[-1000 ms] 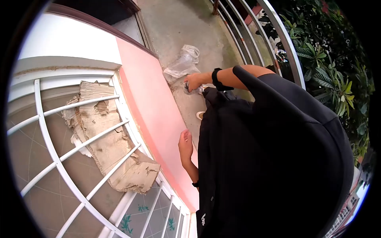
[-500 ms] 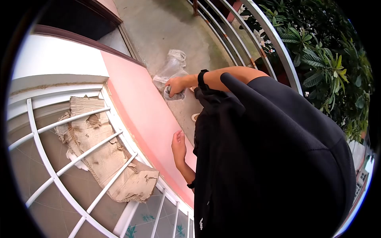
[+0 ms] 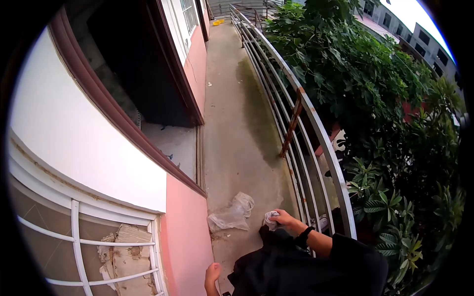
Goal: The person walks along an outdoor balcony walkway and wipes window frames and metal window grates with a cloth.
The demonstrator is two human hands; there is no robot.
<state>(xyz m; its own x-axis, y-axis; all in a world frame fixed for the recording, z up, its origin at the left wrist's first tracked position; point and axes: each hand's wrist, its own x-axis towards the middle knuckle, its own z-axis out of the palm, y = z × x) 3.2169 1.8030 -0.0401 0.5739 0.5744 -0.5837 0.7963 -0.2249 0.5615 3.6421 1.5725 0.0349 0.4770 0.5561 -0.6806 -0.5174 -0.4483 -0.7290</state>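
Observation:
A crumpled greyish-white rag [image 3: 270, 220] is bunched in my right hand [image 3: 284, 219], whose fingers are wrapped round it. This hand is low over the walkway, near the railing, with a black band on its wrist. On the concrete floor to its left lies a clear plastic bag [image 3: 233, 213], spread out and apart from the hand. My left hand [image 3: 213, 272] hangs beside the pink wall at the bottom of the view. Its fingers are curled in, and nothing shows in them.
A metal railing [image 3: 316, 118] with rusty posts runs along the right, with leafy trees beyond. On the left are an open doorway [image 3: 170, 143], the pink wall [image 3: 185, 232] and a barred window with torn cardboard [image 3: 129, 256] behind it. Yellow things [image 3: 217, 22] lie far down the walkway [image 3: 227, 123].
My view has lifted and turned along the walkway. The right hand has come away from beside the plastic bag towards the railing, still with the rag. The bag stays on the floor.

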